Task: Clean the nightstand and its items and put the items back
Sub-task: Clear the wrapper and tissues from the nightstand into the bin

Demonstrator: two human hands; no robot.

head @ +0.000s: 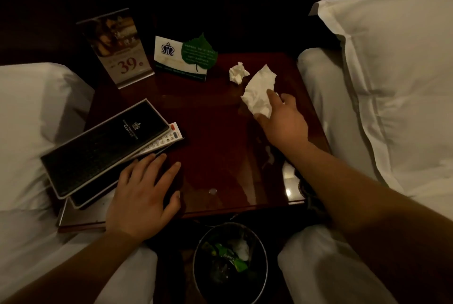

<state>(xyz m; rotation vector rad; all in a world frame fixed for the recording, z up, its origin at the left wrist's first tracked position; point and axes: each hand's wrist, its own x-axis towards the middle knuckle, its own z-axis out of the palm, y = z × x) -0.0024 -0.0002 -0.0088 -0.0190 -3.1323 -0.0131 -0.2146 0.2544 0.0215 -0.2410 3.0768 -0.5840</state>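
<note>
Head view. Your right hand [282,122] reaches over the right half of the nightstand [215,132], thumb and fingers pinching a white tissue [259,93] that rests against the glossy dark-red top. Just beyond the tissue, and apart from it, lies a crumpled paper ball [238,72].

Your left hand [144,193] lies flat on the front-left part of the top, fingers straight and spread, holding nothing. Its fingertips [152,156] reach the near edge of a black folder [103,147]. This folder lies askew at the left, overhanging the nightstand's edge towards the left bed [29,112]. A white remote control [166,140] protrudes from beneath the folder's right side, and a second dark folder [90,197] lies underneath, nearer to you.

At the back left stands a clear sign holder [115,46] marked "39". To its right stands a white tent card [169,58] with a green leaf-shaped card [198,52] propped against it.

On the floor before the nightstand sits a waste bin [261,249] containing green wrappers and pale scraps. A white pillow [392,71] occupies the right bed.
</note>
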